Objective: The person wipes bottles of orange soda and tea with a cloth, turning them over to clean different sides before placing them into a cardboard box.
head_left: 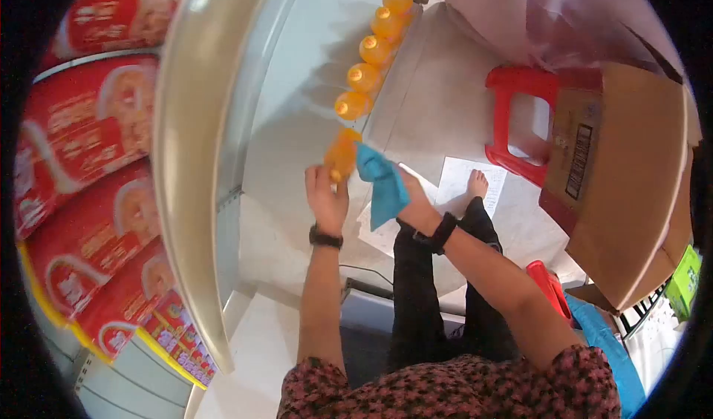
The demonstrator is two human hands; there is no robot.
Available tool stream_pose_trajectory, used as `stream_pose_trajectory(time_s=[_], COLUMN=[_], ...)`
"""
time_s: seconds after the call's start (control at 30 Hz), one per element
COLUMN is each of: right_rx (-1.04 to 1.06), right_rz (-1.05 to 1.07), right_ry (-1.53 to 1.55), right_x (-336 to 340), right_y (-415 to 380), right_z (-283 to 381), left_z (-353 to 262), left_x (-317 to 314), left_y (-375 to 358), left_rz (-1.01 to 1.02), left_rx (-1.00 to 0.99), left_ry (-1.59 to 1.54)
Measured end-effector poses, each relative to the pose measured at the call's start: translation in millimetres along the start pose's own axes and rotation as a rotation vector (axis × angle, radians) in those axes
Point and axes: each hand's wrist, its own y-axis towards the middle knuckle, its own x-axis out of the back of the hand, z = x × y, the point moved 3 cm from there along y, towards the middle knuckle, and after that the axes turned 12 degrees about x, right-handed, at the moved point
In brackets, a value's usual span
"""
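Observation:
An orange drink bottle point(342, 150) is tilted in front of me, its cap end toward my body. My left hand point(327, 198) has its fingers closed round the bottle near the cap. A blue cloth point(382, 184) hangs from my right hand point(417, 207), which is closed on it. The cloth's upper edge meets the side of the bottle, and part of my right hand's fingers is hidden behind it. Beyond the held bottle, several similar orange bottles point(363, 78) stand in a row along the edge of a pale shelf point(293, 70).
Red printed packs point(89, 115) fill the shelving at left, behind a pale curved edge point(197, 159). At right are a red plastic stool point(524, 85) and an open cardboard box point(631, 189). Printed paper point(453, 181) lies on the floor near a bare foot point(477, 184).

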Motion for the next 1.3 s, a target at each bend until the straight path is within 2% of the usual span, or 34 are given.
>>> stream_pose_trajectory(time_s=[0.03, 0.07, 0.1, 0.13, 0.17, 0.2, 0.27, 0.3, 0.37, 0.4, 0.5, 0.53, 0.57, 0.63, 0.67, 0.7, 0.73, 0.77, 0.8, 0.83, 0.9, 0.97, 1.0, 1.07, 1.13, 1.27, 1.3], right_rx=[0.184, 0.249, 0.261, 0.391, 0.52, 0.535, 0.641, 0.651, 0.417, 0.449, 0.501, 0.508, 0.52, 0.756, 0.758, 0.602, 0.455, 0.465, 0.435, 0.405, 0.43, 0.478, 0.487, 0.8, 0.783, 0.75, 0.745], right_rz=[0.002, 0.159, 0.156, 0.22, 0.279, 0.274, 0.323, 0.313, 0.512, 0.458, 0.402, 0.356, 0.361, 0.297, 0.31, 0.235, 0.165, 0.185, 0.197, 0.209, 0.265, 0.194, 0.207, 0.05, 0.124, 0.319, 0.328], right_ry=[-0.131, 0.092, 0.097, 0.003, -0.092, -0.088, -0.267, -0.274, -0.166, -0.155, -0.006, -0.008, -0.009, -0.268, -0.272, -0.236, -0.204, -0.214, -0.074, 0.065, 0.026, 0.111, 0.104, -0.01, -0.046, -0.183, -0.186], right_x=[-9, -16, -21, -31, -41, -44, -44, -42, -43, -38, -27, -19, -12, 10, 18, 25, 34, 41, 47, 52, 64, 73, 76, 85, 99, 116, 120], right_y=[-1, 8, 3, -10, -24, -34, -56, -64, -79, -89, -113, -120, -124, -125, -129, -135, -137, -136, -136, -141, -151, -159, -162, -164, -169, -174, -179], right_z=[8, 38, 48, 64, 79, 94, 130, 147, 177, 196, 245, 257, 270, 306, 324, 343, 361, 385, 409, 428, 448, 452, 453, 460, 451, 474, 472], left_z=[-12, -23, -40, -59, -71, -83, -111, -126, -162, -178, -222, -232, -241, -245, -237, -235, -238, -246, -257, -271, -298, -309, -314, -319, -324, -335, -337], left_x=[19, 38, 60, 81, 101, 119, 149, 159, 184, 193, 217, 225, 227, 226, 226, 227, 221, 214, 213, 211, 205, 197, 189, 173, 163, 147, 143], left_y=[-16, -30, -42, -54, -67, -78, -105, -118, -143, -152, -176, -184, -193, -209, -216, -226, -230, -232, -240, -248, -255, -251, -251, -255, -259, -272, -274], left_rz=[-0.012, -0.024, -0.05, -0.076, -0.042, -0.011, 0.009, 0.042, 0.068, 0.095, 0.052, 0.114, 0.102, 0.035, 0.059, 0.05, 0.148, 0.242, 0.221, 0.337, 0.575, 0.524, 0.586, 0.64, 0.513, 0.485, 0.542], left_rx=[-0.066, -0.133, -0.169, -0.205, -0.15, -0.096, -0.111, -0.114, -0.089, -0.048, -0.118, -0.147, -0.153, -0.064, -0.064, -0.049, -0.041, -0.041, -0.037, -0.012, 0.002, 0.031, 0.097, 0.149, 0.055, 0.026, 0.005], left_ry=[0.036, 0.074, 0.093, 0.113, 0.083, 0.051, 0.076, 0.096, 0.052, 0.008, -0.095, -0.09, -0.09, -0.806, -0.598, -0.603, -0.603, -0.607, -0.621, -0.774, -1.071, -0.991, -0.928, -0.868, -0.844, -0.851, -0.808])
